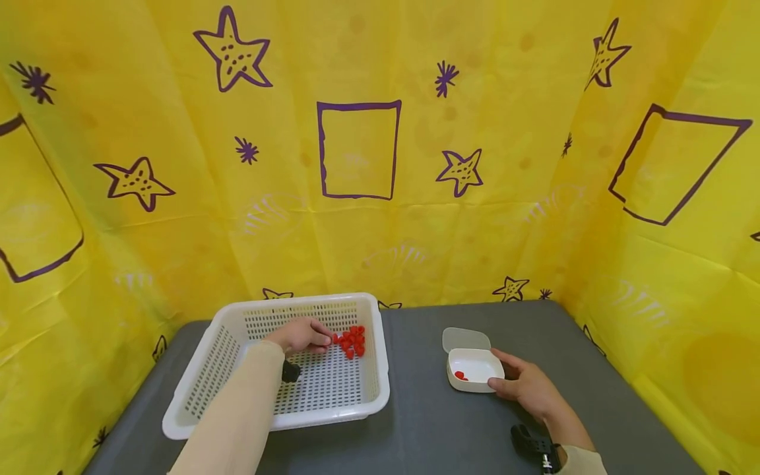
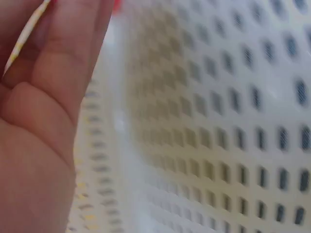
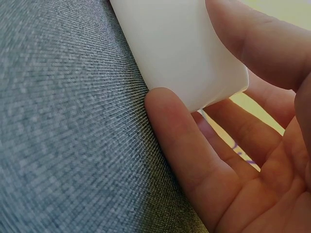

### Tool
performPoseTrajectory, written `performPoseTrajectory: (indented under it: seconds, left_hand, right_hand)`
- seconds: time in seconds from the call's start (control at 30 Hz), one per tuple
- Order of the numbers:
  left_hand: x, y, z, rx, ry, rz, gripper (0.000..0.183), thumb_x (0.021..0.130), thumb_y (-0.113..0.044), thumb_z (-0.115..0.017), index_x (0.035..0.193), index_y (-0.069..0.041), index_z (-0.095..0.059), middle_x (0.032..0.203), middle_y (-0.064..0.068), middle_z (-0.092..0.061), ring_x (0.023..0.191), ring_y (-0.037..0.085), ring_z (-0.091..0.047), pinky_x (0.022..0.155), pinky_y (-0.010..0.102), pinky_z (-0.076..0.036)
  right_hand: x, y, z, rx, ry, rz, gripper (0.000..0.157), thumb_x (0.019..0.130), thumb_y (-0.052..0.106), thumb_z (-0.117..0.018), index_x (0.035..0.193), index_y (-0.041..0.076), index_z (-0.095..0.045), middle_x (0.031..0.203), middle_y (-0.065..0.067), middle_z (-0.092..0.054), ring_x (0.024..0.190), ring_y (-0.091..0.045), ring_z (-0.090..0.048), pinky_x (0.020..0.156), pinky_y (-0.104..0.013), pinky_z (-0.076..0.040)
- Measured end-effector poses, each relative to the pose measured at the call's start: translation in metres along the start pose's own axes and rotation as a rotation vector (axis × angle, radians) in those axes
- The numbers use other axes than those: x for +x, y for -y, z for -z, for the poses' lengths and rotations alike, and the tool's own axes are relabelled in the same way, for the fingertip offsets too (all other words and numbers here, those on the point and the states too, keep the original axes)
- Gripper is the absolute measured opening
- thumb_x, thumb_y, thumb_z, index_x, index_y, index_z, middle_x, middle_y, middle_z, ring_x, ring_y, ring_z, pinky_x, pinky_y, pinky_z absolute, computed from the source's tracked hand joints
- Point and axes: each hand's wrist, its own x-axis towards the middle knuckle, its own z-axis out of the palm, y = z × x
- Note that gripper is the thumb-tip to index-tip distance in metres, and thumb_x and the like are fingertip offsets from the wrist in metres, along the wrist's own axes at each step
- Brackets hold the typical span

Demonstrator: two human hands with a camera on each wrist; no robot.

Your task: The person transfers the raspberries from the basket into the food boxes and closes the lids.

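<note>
My left hand [image 1: 305, 335] reaches into a white perforated plastic basket [image 1: 380, 369]. Its fingertips pinch a small red piece, mostly hidden; in the left wrist view, red shows at the top between the fingers. Right beside those fingertips lies a loose cluster of small red pieces [image 1: 354, 340], in the basket's right part. My right hand [image 1: 528, 388] holds the right side of a small white box [image 1: 472, 386], thumb at its rim. The box's translucent lid [image 1: 466, 338] stands open at the back. A few red bits [image 1: 460, 375] lie inside at the front left.
Basket and box both stand on a grey cloth-covered table [image 1: 415, 409], with a strip of cloth between them. Yellow curtains [image 1: 356, 251] with purple drawings enclose the back and sides. Each wrist carries a dark camera mount [image 1: 528, 441].
</note>
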Motion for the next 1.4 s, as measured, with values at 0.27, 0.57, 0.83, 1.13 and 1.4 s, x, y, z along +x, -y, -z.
performPoseTrajectory:
  seconds: [0.27, 0.57, 0.83, 1.13, 1.4]
  left_hand:
    - [-0.005, -0.028, 0.003, -0.131, -0.040, -0.085, 0.031, 0.094, 0.003, -0.063, 0.125, 0.008, -0.064, 0.122, 0.021, -0.064, 0.109, 0.032, -0.063, 0.098, 0.047, -0.047]
    - [-0.020, -0.067, -0.023, -0.382, -0.150, -0.123, 0.035, 0.097, 0.000, -0.061, 0.131, 0.008, -0.060, 0.130, 0.027, -0.058, 0.120, 0.040, -0.056, 0.105, 0.048, -0.040]
    - [-0.039, -0.101, -0.079, -0.541, -0.217, -0.211, 0.030, 0.094, 0.005, -0.063, 0.124, 0.009, -0.065, 0.121, 0.021, -0.064, 0.104, 0.028, -0.066, 0.099, 0.040, -0.047]
    - [-0.056, -0.131, -0.159, -0.553, -0.106, -0.258, 0.025, 0.092, 0.001, -0.068, 0.117, 0.003, -0.071, 0.110, 0.013, -0.069, 0.100, 0.030, -0.068, 0.092, 0.036, -0.052]
    - [-0.077, -0.135, -0.241, -0.558, -0.122, -0.244, 0.021, 0.086, 0.004, -0.071, 0.104, -0.006, -0.078, 0.088, 0.004, -0.070, 0.078, 0.015, -0.066, 0.072, 0.026, -0.054]
  right_hand:
    - [0.005, 0.002, -0.004, 0.006, 0.026, 0.001, 0.080, 0.083, 0.012, -0.082, 0.151, 0.003, -0.041, 0.141, -0.030, -0.048, 0.110, -0.031, -0.057, 0.083, -0.036, -0.056]
    - [0.009, 0.007, -0.011, 0.013, 0.058, 0.006, 0.081, 0.083, 0.012, -0.082, 0.151, 0.003, -0.040, 0.140, -0.031, -0.048, 0.110, -0.031, -0.057, 0.083, -0.036, -0.056]
    - [0.009, 0.008, -0.014, -0.017, 0.087, 0.000, 0.080, 0.084, 0.012, -0.081, 0.151, 0.002, -0.039, 0.142, -0.031, -0.046, 0.114, -0.032, -0.055, 0.084, -0.037, -0.056]
    - [0.002, 0.006, -0.009, -0.058, 0.075, -0.032, 0.081, 0.085, 0.015, -0.081, 0.152, 0.003, -0.038, 0.145, -0.031, -0.042, 0.118, -0.033, -0.053, 0.083, -0.036, -0.055]
    - [-0.007, 0.010, 0.002, -0.049, 0.090, -0.055, 0.084, 0.086, 0.016, -0.080, 0.153, 0.000, -0.033, 0.148, -0.034, -0.035, 0.115, -0.032, -0.055, 0.085, -0.038, -0.055]
